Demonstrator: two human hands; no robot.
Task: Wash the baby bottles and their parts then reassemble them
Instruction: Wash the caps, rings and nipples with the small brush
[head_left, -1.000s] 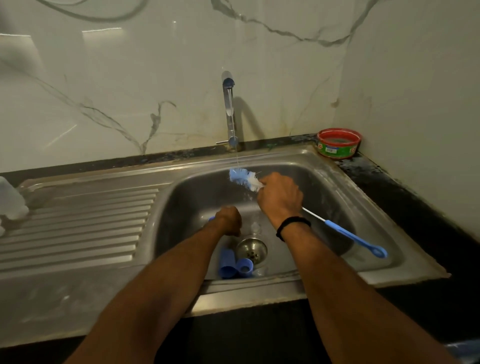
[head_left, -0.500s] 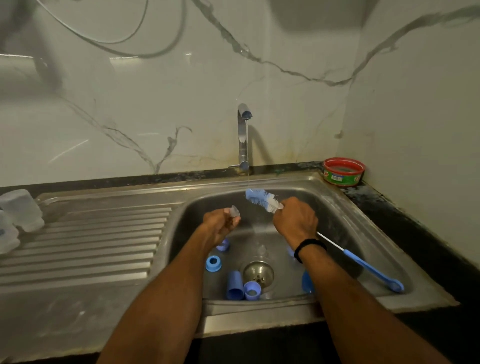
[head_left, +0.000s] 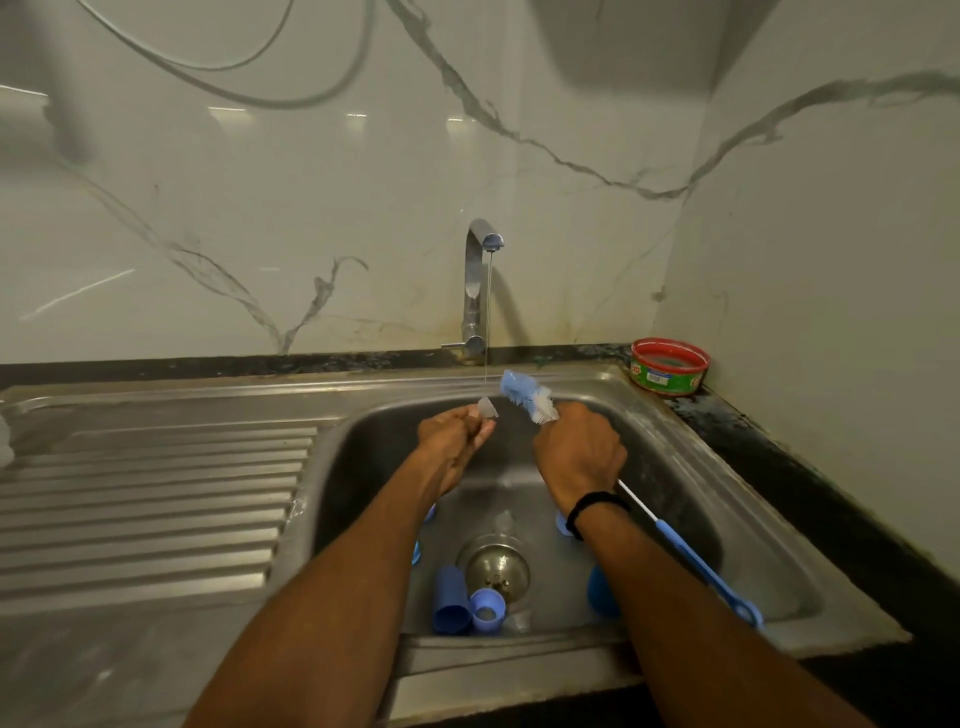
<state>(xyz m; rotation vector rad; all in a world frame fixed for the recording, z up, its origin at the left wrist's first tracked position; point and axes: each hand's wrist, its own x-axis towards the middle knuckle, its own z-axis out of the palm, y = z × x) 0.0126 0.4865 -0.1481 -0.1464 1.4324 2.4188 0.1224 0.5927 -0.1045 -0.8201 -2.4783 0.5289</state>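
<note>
Left grip (head_left: 457, 436) pinches a small clear bottle part (head_left: 487, 408) at the fingertips and holds it up just under the thin stream of water (head_left: 488, 312) running from the tap (head_left: 475, 291). My right grip (head_left: 579, 452) is wrapped tight round the bottle brush (head_left: 524, 396). Its blue and white bristles stick out above the fist, just beside the clear part, and its wire stem and blue handle trail back down past the wrist over the sink's (head_left: 649, 415) right side. A black wristband (head_left: 592, 506) sits on that wrist.

Down in the basin I see the other bottle pieces lying around the drain strainer (head_left: 496, 566). A blue cylinder (head_left: 451, 600) lies on its side with a blue ring (head_left: 488, 610) touching it, both at the near wall. Another blue piece (head_left: 600, 592) is half hidden by my right forearm, and smaller blue bits peek out beside both arms.

On the dark table (head_left: 779, 457) in the back right corner stands a round green tub (head_left: 669, 366) with a red rim. It carries a white patch that looks like a barcode and some lettering at its left edge, too small for me to read with confidence. The ribbed draining board (head_left: 156, 493) stretches off to the left.
</note>
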